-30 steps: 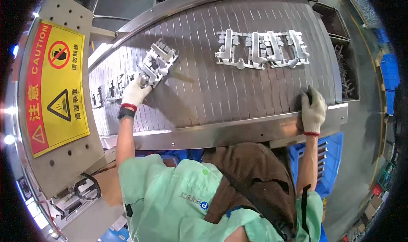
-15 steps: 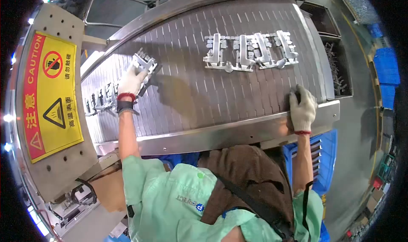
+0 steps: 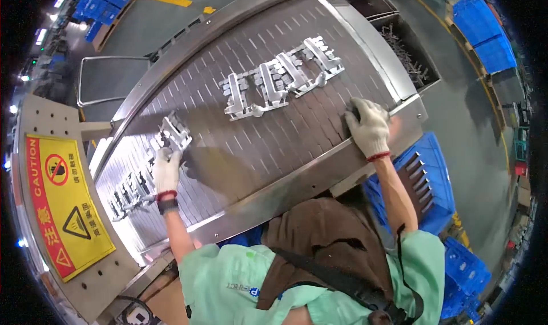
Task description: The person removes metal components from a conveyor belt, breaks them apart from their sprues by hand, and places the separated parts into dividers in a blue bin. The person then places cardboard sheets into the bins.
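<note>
Conveyor (image 3: 302, 125) bears castings (image 3: 179, 133); hands (image 3: 166, 172) gloved

Gloves (image 3: 370, 129): off-white, red cuffs (image 3: 379, 155)
Left wristband (image 3: 168, 206): dark
Shirt (image 3: 228, 268): light green, short-sleeved, blue logo (image 3: 254, 292) beside lettering (image 3: 236, 287)
Apron (image 3: 319, 228): brown
Strap (image 3: 334, 280): black, running diagonally

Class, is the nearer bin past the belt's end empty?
The bin is not empty: metal scraps lie inside; how full, cannot tell.

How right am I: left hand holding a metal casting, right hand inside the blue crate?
Not quite: the head view shows the right hand on the conveyor's edge, not inside the blue crate. The left hand does hold a metal casting.
</note>
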A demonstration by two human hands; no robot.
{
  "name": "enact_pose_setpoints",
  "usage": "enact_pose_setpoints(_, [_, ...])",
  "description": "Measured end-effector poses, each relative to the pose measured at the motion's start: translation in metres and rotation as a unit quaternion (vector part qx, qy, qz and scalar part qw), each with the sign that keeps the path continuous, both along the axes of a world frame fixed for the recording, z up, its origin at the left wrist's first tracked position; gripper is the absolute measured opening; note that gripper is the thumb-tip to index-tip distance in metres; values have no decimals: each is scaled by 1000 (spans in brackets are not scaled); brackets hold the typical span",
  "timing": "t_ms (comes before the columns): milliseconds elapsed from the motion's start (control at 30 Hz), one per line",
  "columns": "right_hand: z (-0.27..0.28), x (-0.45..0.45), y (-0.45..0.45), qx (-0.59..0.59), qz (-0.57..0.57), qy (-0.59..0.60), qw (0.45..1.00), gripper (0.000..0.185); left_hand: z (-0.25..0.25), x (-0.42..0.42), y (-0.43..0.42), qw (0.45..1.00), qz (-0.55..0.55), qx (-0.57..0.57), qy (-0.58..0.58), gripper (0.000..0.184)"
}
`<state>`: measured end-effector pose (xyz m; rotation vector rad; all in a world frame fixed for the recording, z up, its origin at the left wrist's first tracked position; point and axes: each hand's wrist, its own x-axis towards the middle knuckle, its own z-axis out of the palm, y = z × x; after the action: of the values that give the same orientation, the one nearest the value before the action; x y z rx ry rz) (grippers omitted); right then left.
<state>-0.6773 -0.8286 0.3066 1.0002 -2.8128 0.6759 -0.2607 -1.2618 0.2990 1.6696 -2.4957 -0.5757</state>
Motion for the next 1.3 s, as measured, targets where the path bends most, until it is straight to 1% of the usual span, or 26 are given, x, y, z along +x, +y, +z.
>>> enact_pose_setpoints(33, [5,1,-2,1,-1,-8,1000,37,45,-26,32,999,46,-8,2,61])
enact_pose_setpoints(67, [10,1,-2,5,0,-15,1000,38,62,-34,39,998,62,-22,-14,66])
enact_pose_setpoints(100, [4,0,-1,-15,11,-3,1000,37,68,-42,46,997,65,-7,29,68])
enact_pose_setpoints(133, [6,1,-4,-21,-2,2,1000,36,78,-56,54,995,69,8,75,71])
enact_pose_setpoints(233, [10,-2,-24,-6,29,-6,1000,34,107,-128,107,976,-60,110,178,75])
enact_pose_setpoints(300, [11,-5,-36,-3,56,-42,998,35,80,-173,114,953,-229,46,191,78])
enact_pose_setpoints(333, [1,-6,-41,3,41,-40,998,38,94,-198,122,955,-252,77,137,77])
enact_pose_setpoints(367, [0,-5,-44,0,46,-27,999,39,59,-213,118,951,-286,16,117,72])
enact_pose_setpoints(400, [-2,-4,-45,-3,49,-16,999,40,47,-227,121,936,-315,26,152,60])
enact_pose_setpoints(467, [-6,-4,-44,-13,49,-4,999,41,24,-246,114,940,-332,21,72,47])
enact_pose_setpoints(567, [-11,-3,-39,-12,50,-9,999,43,7,-245,115,942,-325,-17,87,43])
enact_pose_setpoints(667, [-7,-5,-40,-23,47,-20,998,44,5,-235,111,942,-312,-25,120,41])
enact_pose_setpoints(700, [-5,-7,-40,-33,54,-5,998,45,7,-232,108,940,-306,-22,152,40])
enact_pose_setpoints(800, [0,-11,-37,-21,50,-32,998,53,9,-214,103,939,-288,-68,177,36])
enact_pose_setpoints(900, [-8,-22,-52,-101,49,-37,993,65,7,-194,91,954,-244,-58,167,35])
enact_pose_setpoints(933, [-1,-24,-62,-126,62,-31,990,67,7,-187,85,959,-228,-55,156,35])
enact_pose_setpoints(967, [5,-25,-76,-152,74,-27,985,70,-1,-181,75,960,-220,-92,146,35])
enact_pose_setpoints(1000, [16,-24,-89,-178,87,-24,980,72,-2,-175,73,969,-180,-95,139,38])
enact_pose_setpoints(1033, [30,-18,-99,-159,90,-66,981,61,3,-171,70,977,-147,-63,138,40])
enact_pose_setpoints(1067, [24,-21,-105,-134,112,-55,983,57,10,-167,67,983,-113,-32,138,43])
enact_pose_setpoints(1133, [10,-28,-114,-81,153,-28,984,49,27,-156,76,984,-65,-63,155,48])
enact_pose_setpoints(1167, [7,-26,-112,-69,136,-31,988,38,37,-152,82,982,-43,-78,164,51])
enact_pose_setpoints(1233, [29,-25,-107,-11,169,-84,982,36,68,-147,108,978,-14,-51,202,54])
enact_pose_setpoints(1267, [34,-23,-103,20,185,-113,976,36,74,-143,124,975,2,-35,219,56])
enact_pose_setpoints(1300, [28,-20,-104,34,201,-123,971,35,61,-136,138,973,-50,-18,224,58])
